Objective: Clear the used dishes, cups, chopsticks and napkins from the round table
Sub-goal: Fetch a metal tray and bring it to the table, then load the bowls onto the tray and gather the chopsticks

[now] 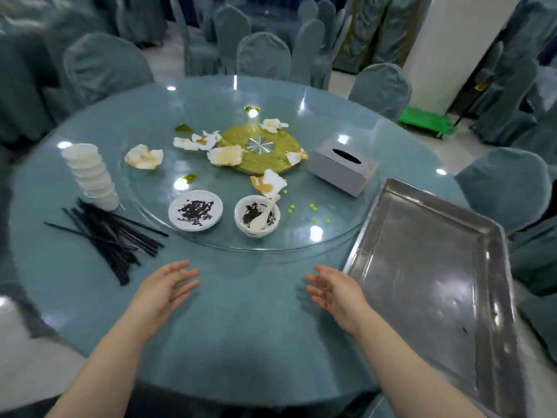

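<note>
We held our left hand [167, 286] and right hand [334, 292] over the near edge of the round table [241, 327], palms turned inward, fingers loose and holding nothing. The metal tray [428, 267] lay just beside our right hand. Straight ahead on the glass turntable [301, 236] sat the saucer [195, 210] and the bowl [257, 217] with its spoon [265, 214], each nearest the matching hand. Left of them lay the black chopsticks [108, 236], long axes slanting away leftward, beside the cup stack [90, 175]. Beyond lay crumpled napkins [144, 157].
</note>
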### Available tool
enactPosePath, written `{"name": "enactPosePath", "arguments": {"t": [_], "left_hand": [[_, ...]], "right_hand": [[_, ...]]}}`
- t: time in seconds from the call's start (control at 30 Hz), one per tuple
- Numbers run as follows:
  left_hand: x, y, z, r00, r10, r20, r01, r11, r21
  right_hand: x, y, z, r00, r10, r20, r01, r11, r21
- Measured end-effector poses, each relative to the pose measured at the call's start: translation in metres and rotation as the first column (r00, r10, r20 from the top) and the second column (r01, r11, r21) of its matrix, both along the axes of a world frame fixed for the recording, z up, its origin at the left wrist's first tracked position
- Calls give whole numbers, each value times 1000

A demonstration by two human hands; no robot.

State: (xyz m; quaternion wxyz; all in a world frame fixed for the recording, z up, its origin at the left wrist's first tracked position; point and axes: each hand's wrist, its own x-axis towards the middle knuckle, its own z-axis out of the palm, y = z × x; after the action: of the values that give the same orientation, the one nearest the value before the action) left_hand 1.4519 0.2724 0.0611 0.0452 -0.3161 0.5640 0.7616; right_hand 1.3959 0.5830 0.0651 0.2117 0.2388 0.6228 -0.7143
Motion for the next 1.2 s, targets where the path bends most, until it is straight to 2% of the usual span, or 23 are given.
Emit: {"name": "enactPosePath", "arguments": {"t": [0.23, 0.4, 0.47, 0.7, 0.93, 1.1, 1.2], "left_hand": [[-16, -26, -5, 973, 226, 53, -225, 974, -23], [-37, -28, -9, 941, 323, 103, -318, 946, -57], [-43, -27, -13, 928, 353, 123, -347, 935, -69], [-39, -18, -30, 901, 398, 175, -390, 918, -76], [-26, -13, -22, 926, 341, 163, -335, 940, -63], [-29, -13, -9, 955, 276, 112, -273, 961, -40], [-35, -5, -6, 977, 195, 82, -195, 981, -18]], "right_hand": [[-101, -50, -10, 967, 253, -7, -249, 956, 157], [-161, -79, -27, 885, 461, 59, -456, 837, 301], [-177, -87, -35, 855, 512, 80, -509, 801, 315], [-192, -98, -54, 810, 585, 39, -570, 769, 288], [-166, -79, -51, 844, 535, 46, -521, 796, 309], [-123, -46, -25, 910, 414, -7, -392, 867, 308], [-99, -14, -13, 953, 297, -68, -258, 906, 334]]}}
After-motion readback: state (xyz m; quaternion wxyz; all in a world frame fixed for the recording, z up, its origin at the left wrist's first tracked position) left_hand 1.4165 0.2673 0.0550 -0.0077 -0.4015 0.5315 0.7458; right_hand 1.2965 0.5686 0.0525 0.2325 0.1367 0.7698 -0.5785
